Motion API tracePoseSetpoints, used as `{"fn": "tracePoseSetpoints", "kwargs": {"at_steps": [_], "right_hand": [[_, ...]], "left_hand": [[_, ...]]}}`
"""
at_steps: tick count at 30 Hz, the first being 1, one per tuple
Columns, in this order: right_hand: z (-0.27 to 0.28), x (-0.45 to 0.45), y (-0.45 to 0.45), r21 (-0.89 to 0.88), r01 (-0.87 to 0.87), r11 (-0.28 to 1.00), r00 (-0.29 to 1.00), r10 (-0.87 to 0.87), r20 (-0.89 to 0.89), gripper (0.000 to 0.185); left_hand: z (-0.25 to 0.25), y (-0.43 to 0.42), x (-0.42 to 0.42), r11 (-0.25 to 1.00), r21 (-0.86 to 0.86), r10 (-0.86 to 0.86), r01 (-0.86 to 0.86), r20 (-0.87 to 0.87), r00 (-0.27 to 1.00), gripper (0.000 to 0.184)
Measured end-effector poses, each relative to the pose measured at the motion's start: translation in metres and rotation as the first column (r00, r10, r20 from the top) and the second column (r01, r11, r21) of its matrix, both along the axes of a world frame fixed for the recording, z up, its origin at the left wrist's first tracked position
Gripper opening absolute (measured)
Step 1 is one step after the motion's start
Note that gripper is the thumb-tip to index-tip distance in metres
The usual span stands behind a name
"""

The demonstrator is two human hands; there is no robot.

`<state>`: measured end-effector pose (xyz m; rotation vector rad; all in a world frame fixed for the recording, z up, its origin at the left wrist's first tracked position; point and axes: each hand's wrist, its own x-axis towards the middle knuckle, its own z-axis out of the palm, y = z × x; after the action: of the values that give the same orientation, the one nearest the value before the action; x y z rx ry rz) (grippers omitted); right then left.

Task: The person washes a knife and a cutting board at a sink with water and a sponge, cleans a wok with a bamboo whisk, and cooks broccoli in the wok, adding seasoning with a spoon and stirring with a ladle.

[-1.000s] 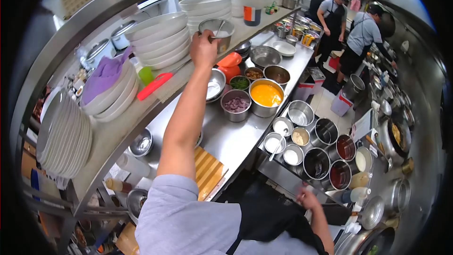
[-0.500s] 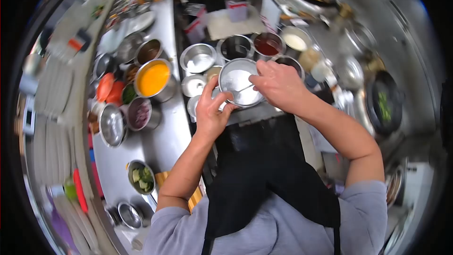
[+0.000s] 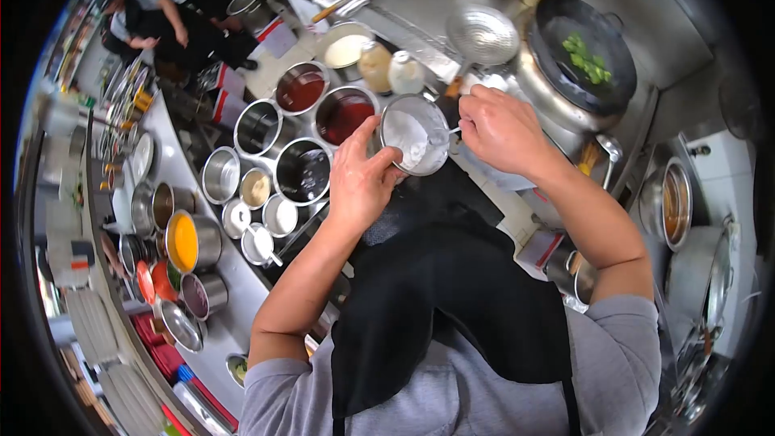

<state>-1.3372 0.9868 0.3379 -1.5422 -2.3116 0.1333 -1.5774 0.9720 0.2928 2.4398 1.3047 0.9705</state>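
My left hand (image 3: 361,176) grips a round metal bowl (image 3: 394,119) by its left side, thumb over the rim. White stuff lies inside it, powder or thick liquid, I cannot tell which. My right hand (image 3: 502,131) is closed round the handle of what looks like a spoon (image 3: 454,131), whose far end dips into the bowl at the right rim. The spoon's head is hidden in the white contents. Just beyond the bowl stand a metal pot of dark red liquid (image 3: 347,115) and two squeeze bottles (image 3: 404,73).
On the right, a black wok (image 3: 552,81) with green vegetables rests on the stove, beside a strainer (image 3: 483,36). Several pots and small containers, including a white one (image 3: 280,215), stand at the left. A pot of orange liquid (image 3: 206,242) is farther left. Other people (image 3: 161,8) stand at the back.
My view and body have turned right, toward the stove. The bowl stays in my left hand, tilted more now. My right hand has shifted right, with the spoon at the bowl's right rim.
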Motion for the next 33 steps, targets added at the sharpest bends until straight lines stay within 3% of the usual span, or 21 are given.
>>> {"fn": "tracePoseSetpoints", "kwargs": {"at_steps": [9,16,26,33], "right_hand": [[-0.054,0.168,0.0,-0.236,0.272,0.933,0.936,-0.313,-0.161,0.014],[-0.091,0.261,-0.004,-0.347,0.381,0.857,0.825,-0.484,-0.292,0.015],[-0.134,0.3,0.0,-0.367,0.356,0.859,0.723,-0.502,-0.474,0.014],[-0.141,0.34,-0.002,-0.502,0.278,0.819,0.581,-0.56,-0.591,0.017]], "left_hand": [[-0.007,0.045,0.189,0.977,-0.117,-0.188,0.18,-0.063,0.98,0.029],[-0.027,0.065,0.281,0.951,-0.172,-0.268,0.258,-0.04,0.963,0.029],[-0.03,0.083,0.324,0.936,-0.243,-0.283,0.253,-0.097,0.954,0.025],[-0.041,0.095,0.341,0.927,-0.289,-0.274,0.241,-0.08,0.958,0.025]]}}
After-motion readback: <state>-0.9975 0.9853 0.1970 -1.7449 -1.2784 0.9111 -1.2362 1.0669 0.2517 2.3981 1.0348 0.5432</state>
